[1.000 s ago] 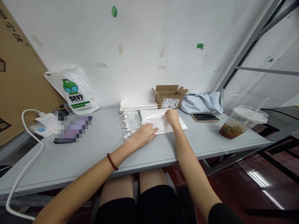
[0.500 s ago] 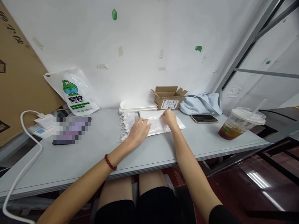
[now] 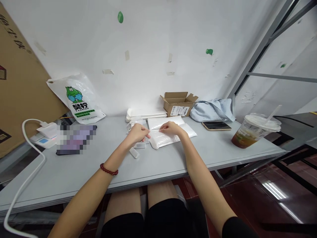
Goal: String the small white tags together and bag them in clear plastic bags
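Note:
A white bubble mailer lies on the table in front of me, its near left corner puffed up. Over its middle is my right hand, thumb and fingers pinched together at the mailer's surface. My left hand is just left of the mailer, closed with its fingertips together; what they hold, if anything, is too small to make out. Below and beside that hand lie small whitish translucent packs, partly covered by it. A second white mailer appears behind the first.
Flat white packages are stacked at the wall beside an open cardboard box. A blue fabric bag, a phone and a drink cup stand to the right. Leftward are a plastic bag, a charger and a blurred-out device.
My left hand has moved left off the mailer and closed its fingers. My right hand has slid left along the mailer. More of the small packs show near the front, and some are shifted.

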Motion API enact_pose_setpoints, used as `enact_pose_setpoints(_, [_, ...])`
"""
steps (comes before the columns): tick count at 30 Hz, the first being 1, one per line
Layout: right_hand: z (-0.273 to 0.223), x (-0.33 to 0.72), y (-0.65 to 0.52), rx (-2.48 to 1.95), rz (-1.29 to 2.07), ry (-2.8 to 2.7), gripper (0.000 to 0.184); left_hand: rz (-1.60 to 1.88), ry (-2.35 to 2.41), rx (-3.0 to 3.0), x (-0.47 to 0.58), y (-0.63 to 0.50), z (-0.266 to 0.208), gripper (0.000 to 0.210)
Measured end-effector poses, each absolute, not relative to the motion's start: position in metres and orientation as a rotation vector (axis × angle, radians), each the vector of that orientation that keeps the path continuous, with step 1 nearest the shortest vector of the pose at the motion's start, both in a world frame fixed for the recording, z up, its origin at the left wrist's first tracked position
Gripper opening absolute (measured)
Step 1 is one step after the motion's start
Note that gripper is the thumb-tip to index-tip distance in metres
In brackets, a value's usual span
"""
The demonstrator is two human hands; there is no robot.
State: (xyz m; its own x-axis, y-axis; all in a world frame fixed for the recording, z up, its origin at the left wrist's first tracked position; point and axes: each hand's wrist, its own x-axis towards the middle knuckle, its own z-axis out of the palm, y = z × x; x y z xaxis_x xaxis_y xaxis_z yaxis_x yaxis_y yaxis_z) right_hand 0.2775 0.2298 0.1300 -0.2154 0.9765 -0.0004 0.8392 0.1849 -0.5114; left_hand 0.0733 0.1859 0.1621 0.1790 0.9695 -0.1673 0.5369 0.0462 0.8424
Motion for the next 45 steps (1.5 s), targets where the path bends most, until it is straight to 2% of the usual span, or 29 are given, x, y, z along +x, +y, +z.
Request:
enact_pose_setpoints(8, [0.126,0.28,0.237,-1.688,0.694,-2.174,0.012,0.317,1.344,1.59,0.071,0.181,0.161,0.023])
enact_pose_setpoints(16, [0.133,0.28,0.236,-1.549,0.656,-2.101,0.02,0.376,1.309,1.551,0.082,0.176,0.155,0.029])
enact_pose_setpoints(21, [0.13,0.272,0.238,-1.615,0.564,-2.07,0.02,0.436,1.336,1.494,0.091,0.172,0.149,0.034])
enact_pose_setpoints(27, [0.121,0.259,0.241,-1.727,0.416,-2.099,0.017,0.272,1.401,1.56,0.092,0.173,0.141,0.038])
enact_pose_setpoints(32, [0.115,0.253,0.24,-1.744,0.371,-2.126,0.016,0.19,1.537,1.842,0.092,0.172,0.138,0.033])
enact_pose_setpoints(38, [0.114,0.254,0.236,-1.711,0.372,-2.115,0.008,0.259,1.652,2.553,0.094,0.169,0.129,0.022])
enact_pose_setpoints(45, [0.122,0.267,0.235,-1.846,0.257,-1.985,0.012,0.53,1.037,2.92,0.096,0.164,0.123,0.031])
